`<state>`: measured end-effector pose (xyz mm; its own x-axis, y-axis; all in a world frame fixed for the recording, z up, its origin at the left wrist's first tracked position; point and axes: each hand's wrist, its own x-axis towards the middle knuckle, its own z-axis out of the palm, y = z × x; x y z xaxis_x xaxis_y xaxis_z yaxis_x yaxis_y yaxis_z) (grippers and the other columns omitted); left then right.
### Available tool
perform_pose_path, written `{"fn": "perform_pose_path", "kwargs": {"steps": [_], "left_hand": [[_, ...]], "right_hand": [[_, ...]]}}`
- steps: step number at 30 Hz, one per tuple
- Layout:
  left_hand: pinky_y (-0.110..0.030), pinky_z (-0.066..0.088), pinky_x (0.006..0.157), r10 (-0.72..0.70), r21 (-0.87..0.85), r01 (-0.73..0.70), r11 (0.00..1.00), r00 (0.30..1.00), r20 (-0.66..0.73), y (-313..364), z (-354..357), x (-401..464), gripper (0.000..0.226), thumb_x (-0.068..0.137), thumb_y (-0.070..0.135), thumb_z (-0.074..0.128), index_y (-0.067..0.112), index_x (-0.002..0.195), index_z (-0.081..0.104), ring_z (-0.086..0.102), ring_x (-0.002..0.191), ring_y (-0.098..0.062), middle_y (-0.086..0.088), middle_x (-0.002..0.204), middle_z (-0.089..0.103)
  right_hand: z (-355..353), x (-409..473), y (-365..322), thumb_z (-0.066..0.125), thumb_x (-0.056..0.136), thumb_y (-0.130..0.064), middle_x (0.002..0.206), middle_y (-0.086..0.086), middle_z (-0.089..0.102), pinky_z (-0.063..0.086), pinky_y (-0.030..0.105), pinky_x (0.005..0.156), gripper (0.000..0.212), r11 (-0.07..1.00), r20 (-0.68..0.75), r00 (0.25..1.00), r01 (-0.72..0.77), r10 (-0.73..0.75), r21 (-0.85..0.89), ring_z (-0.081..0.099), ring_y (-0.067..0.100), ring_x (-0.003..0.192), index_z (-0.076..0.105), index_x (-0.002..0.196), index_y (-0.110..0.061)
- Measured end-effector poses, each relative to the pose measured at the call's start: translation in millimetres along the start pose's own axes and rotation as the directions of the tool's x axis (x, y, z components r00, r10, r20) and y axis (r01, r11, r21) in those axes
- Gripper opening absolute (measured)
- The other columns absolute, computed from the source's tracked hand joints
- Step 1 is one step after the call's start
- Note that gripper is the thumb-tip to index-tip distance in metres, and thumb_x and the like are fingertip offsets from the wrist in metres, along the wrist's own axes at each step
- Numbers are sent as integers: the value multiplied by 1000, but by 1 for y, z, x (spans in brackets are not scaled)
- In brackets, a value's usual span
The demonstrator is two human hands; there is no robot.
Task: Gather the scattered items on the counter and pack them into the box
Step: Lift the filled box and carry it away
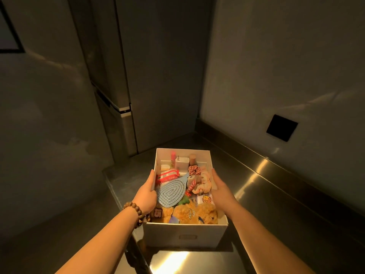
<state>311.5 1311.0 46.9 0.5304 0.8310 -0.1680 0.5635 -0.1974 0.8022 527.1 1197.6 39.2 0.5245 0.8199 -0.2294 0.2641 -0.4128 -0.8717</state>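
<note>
A white cardboard box (185, 234) stands on the steel counter (256, 194), filled with small items. Inside lie a blue oval hairbrush (171, 191), a brown plush bear (197, 214), a red-and-white pouch (167, 175), a pink scrunchie (203, 184), a checked red scrunchie (193, 170) and small bottles (192, 158) at the far end. My left hand (147, 192) presses flat against the box's left wall, a wooden bead bracelet (136, 212) on its wrist. My right hand (221, 188) holds the right wall. Both hands clasp the box between them.
A tall steel refrigerator (118, 86) rises behind the box at the counter's far end. A grey wall with a black square socket plate (282, 127) runs along the right. The counter's left edge (110, 186) drops off beside my left hand.
</note>
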Motion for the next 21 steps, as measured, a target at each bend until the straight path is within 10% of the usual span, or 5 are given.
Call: {"fn": "perform_pose_path", "kwargs": {"steps": [7,12,21], "left_hand": [[-3,40,69,-22,-136,20,990,1000,-9,-15,11,-54,72,96,22,44,42,144,-6,53,93,0,8,126,43],[-32,45,94,15,-281,3,960,998,62,-17,-2,-45,72,93,35,52,40,147,5,50,114,-7,18,128,40],[-8,48,61,1,-609,29,793,999,49,-22,17,-31,67,92,20,51,45,140,12,54,91,4,19,117,40]], "right_hand": [[0,-26,25,51,95,-13,100,-28,51,52,16,54,70,993,84,996,8,-18,115,60,-4,80,19,139,-57],[0,-31,21,70,80,-23,117,-15,63,56,34,78,66,961,170,980,52,-101,271,66,10,102,39,128,-57],[4,-27,19,55,88,-4,117,-3,59,58,35,65,67,843,232,969,-59,-80,535,70,22,94,31,132,-49]]}}
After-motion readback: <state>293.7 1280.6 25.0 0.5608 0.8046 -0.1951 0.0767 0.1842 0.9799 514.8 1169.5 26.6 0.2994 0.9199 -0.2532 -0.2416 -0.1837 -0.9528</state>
